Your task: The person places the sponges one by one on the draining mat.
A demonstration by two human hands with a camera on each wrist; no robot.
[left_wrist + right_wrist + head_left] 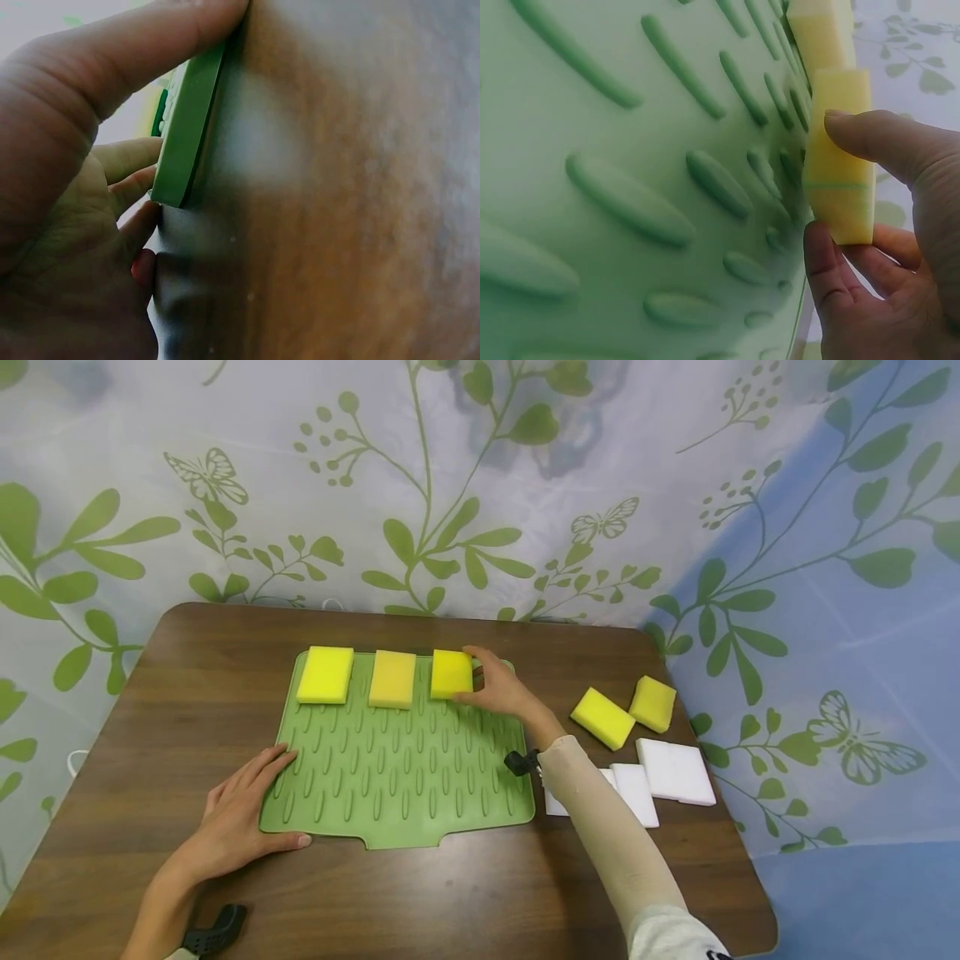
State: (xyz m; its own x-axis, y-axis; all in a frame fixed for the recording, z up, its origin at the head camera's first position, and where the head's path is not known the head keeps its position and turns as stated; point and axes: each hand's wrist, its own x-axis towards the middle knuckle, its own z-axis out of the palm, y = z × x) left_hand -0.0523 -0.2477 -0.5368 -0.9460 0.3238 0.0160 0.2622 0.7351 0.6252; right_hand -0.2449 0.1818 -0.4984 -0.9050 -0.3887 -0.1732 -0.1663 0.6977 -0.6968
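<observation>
Along the far edge of a green ridged mat (397,777) lie a bright yellow sponge (326,675) at left and a paler yellow sponge (392,679) in the middle. A third yellow sponge (452,674) is pinched between thumb and fingers of my right hand (498,683); in the right wrist view the hand (900,277) grips this sponge (840,165) upright against the mat. My left hand (236,818) rests at the mat's left front corner, fingers and thumb spread; the left wrist view shows this hand (67,187) beside the mat's edge (184,142).
Right of the mat, two yellow sponges (603,718) (652,703) lie on the brown table (465,902). Nearer are white blocks (675,771), partly behind the right forearm. A patterned cloth (450,485) hangs beyond the table's far edge.
</observation>
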